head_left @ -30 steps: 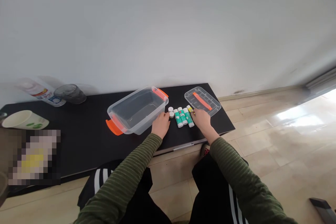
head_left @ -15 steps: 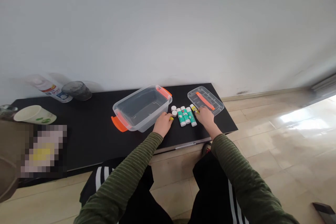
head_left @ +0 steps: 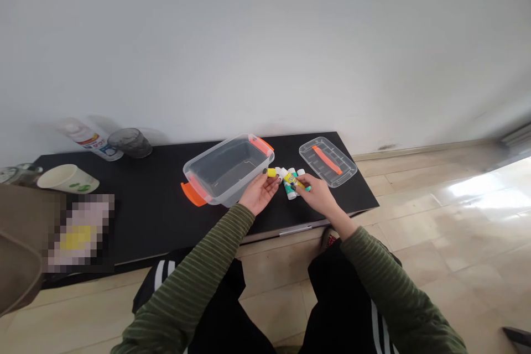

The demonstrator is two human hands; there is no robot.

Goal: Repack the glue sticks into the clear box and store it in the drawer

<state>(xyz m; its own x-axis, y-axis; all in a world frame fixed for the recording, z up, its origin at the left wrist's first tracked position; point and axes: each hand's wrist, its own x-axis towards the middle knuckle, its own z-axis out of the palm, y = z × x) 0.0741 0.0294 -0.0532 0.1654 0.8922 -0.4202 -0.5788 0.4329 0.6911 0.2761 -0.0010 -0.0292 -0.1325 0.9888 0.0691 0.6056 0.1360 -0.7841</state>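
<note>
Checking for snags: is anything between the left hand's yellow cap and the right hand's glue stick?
Nothing visible blocks the yellow cap from the yellow glue stick in the right hand; white caps seem to lie just behind, on the table.

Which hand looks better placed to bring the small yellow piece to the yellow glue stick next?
Probably the left hand: it pinches the small yellow piece, close to the yellow glue stick. The right hand is busy holding that stick.
</note>
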